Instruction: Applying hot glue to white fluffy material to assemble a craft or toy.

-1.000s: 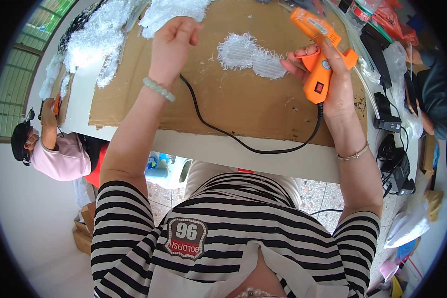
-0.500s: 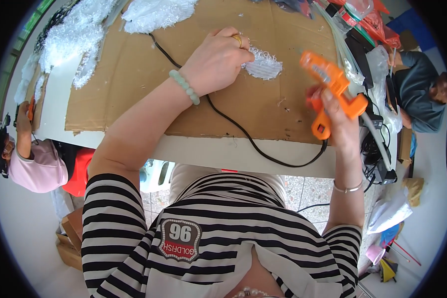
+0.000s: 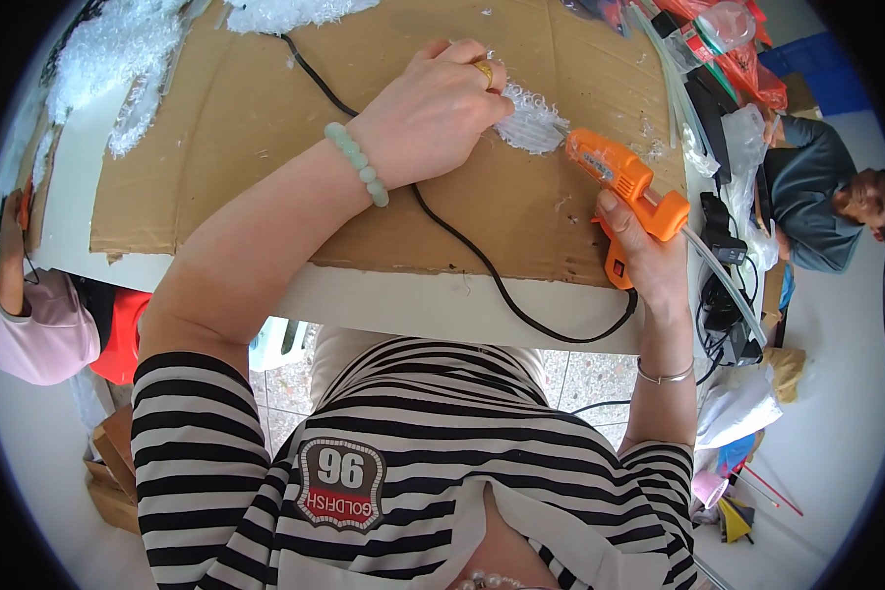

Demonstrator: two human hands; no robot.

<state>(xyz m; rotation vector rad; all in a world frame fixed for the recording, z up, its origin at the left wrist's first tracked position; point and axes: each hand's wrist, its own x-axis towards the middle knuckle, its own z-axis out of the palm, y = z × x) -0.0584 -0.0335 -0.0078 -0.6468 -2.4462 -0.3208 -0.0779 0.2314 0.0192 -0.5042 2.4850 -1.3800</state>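
My right hand [image 3: 649,258] is wrapped round an orange hot glue gun [image 3: 619,167], the thumb lying along its near side. A clear glue stick [image 3: 718,264] trails from its back end. The gun's nozzle points left, at or very near the right edge of a small white looped-fibre piece [image 3: 533,125] on the cardboard. Whether the tip touches it, I cannot tell. My left hand [image 3: 433,113], closed with curled fingers, grips this piece at its left edge; the fingertips are partly hidden.
The brown cardboard sheet [image 3: 265,187] covers much of the white table. A black cord [image 3: 482,264] runs across it, under my left wrist. White fibre heaps [image 3: 118,59] lie far left. Bags, adapters and cables [image 3: 723,241] crowd the right edge. Co-workers sit at left and right.
The glue gun has moved left and slightly down, bringing its nozzle to the white piece. My left hand still holds the piece. The whole view has shifted slightly.
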